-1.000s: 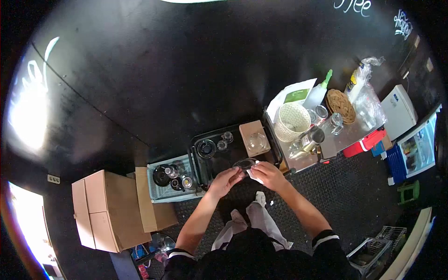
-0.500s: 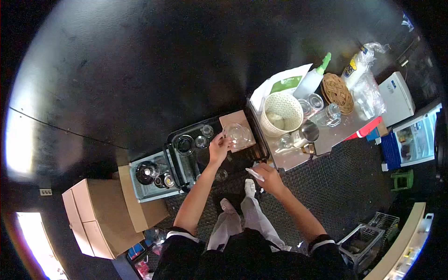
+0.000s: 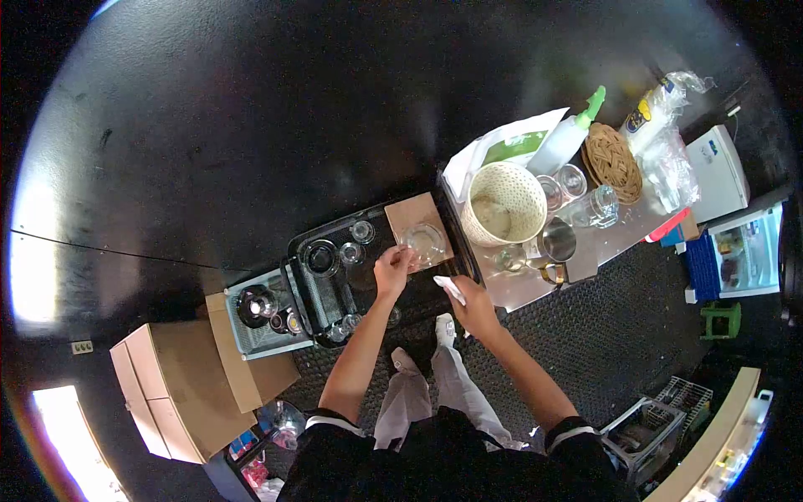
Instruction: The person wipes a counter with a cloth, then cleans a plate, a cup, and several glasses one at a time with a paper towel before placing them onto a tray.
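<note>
Both hands work close together: left hand (image 3: 391, 269) pinches the glass dish (image 3: 423, 238) on the brown board (image 3: 418, 219), better set down gently, while right hand (image 3: 470, 305) grips a white cloth (image 3: 451, 289).

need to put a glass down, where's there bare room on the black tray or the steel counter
Free: the black tray middle, between the small glasses and the left hand; also the steel counter front edge right of the metal cup. Crowded: around the woven basket and jars. The right hand holds a white cloth.
</note>
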### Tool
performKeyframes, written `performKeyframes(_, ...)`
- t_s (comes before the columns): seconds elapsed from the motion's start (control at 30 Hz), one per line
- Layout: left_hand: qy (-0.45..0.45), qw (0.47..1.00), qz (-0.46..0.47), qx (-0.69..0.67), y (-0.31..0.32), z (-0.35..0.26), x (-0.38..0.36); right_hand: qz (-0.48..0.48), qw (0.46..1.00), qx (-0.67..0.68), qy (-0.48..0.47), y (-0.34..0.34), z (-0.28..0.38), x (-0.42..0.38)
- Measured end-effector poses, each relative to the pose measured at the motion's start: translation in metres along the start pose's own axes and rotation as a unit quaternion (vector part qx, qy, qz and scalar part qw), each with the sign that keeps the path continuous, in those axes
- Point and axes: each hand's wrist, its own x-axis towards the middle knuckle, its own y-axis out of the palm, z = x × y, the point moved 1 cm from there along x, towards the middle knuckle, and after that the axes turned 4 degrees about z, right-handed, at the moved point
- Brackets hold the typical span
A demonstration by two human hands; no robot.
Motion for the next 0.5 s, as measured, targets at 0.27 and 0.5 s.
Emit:
performKeyframes(0.27,0.064,0.974,-0.116,0.185,0.001,-0.003,0.000,-0.035,0.999,0.018,-0.019,0.021,-0.023,0.025)
performKeyframes(0.5,0.132,0.946,-0.119,0.272,0.009,-0.009,-0.001,-0.031,0.998,-0.047,-0.036,0.039,-0.038,0.047)
